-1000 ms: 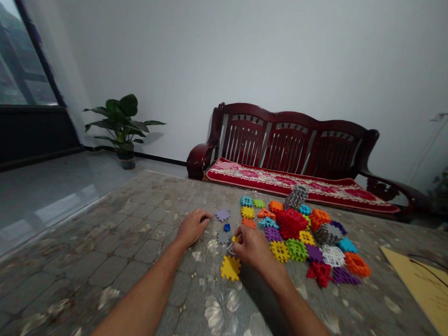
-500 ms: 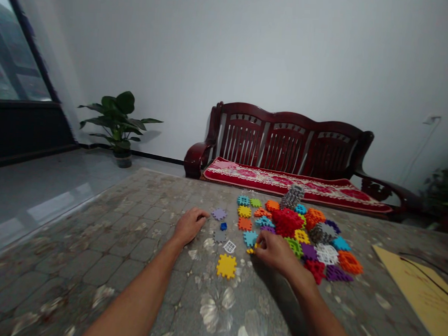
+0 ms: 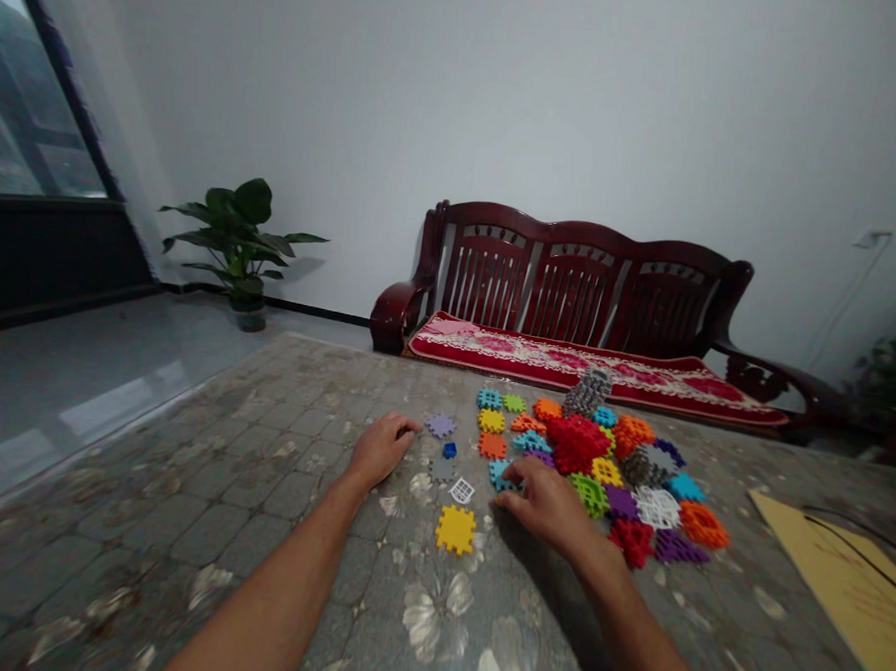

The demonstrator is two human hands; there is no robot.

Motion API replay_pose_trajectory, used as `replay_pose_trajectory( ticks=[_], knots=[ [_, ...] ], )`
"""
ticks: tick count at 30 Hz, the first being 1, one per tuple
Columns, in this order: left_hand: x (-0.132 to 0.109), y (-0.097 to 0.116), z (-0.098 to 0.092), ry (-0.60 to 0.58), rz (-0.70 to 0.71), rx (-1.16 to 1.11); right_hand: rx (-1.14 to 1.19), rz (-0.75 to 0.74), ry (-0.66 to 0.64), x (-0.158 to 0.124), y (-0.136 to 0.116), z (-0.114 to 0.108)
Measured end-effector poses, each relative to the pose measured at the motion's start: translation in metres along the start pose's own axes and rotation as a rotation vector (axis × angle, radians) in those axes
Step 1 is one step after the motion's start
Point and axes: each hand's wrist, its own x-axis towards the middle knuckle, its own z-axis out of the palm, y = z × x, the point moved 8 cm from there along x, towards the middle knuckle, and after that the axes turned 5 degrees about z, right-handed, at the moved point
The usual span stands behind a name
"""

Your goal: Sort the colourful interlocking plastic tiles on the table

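My left hand (image 3: 383, 444) rests on the patterned tablecloth with its fingers loosely extended and nothing in them. Just right of it lies a lavender notched square tile (image 3: 440, 425). Below that tile are a small blue piece (image 3: 449, 450), a grey tile (image 3: 442, 468), a white lattice piece (image 3: 462, 490) and a yellow tile (image 3: 456, 529). My right hand (image 3: 548, 501) is over the table with thumb and index finger apart. Its index fingertip overlaps a light blue tile (image 3: 499, 472), and the thumb covers most of a small yellow piece. An orange tile (image 3: 492, 445) lies above the light blue one.
A heap of interlocking plastic pieces, with a red cluster (image 3: 577, 444) and a grey stack (image 3: 587, 391), sits beyond my right hand. A yellow board (image 3: 829, 586) with a black cord lies at the right. Behind the table stands a wooden bench (image 3: 571, 282); a potted plant (image 3: 247, 240) is left.
My right hand's thumb and index finger have spread from a pinch at the small yellow piece, and the index finger has reached onto the light blue tile. My left hand stays put.
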Motion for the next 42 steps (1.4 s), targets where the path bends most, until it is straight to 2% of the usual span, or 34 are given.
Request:
replay_pose_trajectory(
  ticks=[4, 7, 10, 14, 17, 24, 42],
  knots=[
    [-0.001, 0.002, -0.002, -0.001, 0.0, -0.005, -0.051, -0.015, -0.035, -0.003, -0.005, 0.007],
    [-0.001, 0.002, -0.002, 0.004, -0.009, -0.007, -0.07, -0.038, -0.006, -0.003, -0.012, 0.007],
    [-0.001, 0.002, -0.002, 0.006, -0.005, -0.002, -0.087, -0.104, 0.015, -0.003, -0.031, 0.01],
    [0.0, 0.001, -0.001, 0.003, 0.012, -0.001, -0.098, -0.192, -0.022, -0.003, -0.061, 0.02],
    [0.001, 0.0, 0.0, 0.008, 0.017, -0.008, -0.131, -0.229, -0.038, -0.001, -0.074, 0.027],
    [0.0, 0.0, -0.002, 0.005, -0.001, 0.003, -0.199, -0.235, -0.086, 0.005, -0.069, 0.038],
    [0.002, -0.002, 0.001, -0.011, 0.014, 0.028, -0.133, -0.102, -0.114, 0.007, -0.06, 0.03]
  ],
)
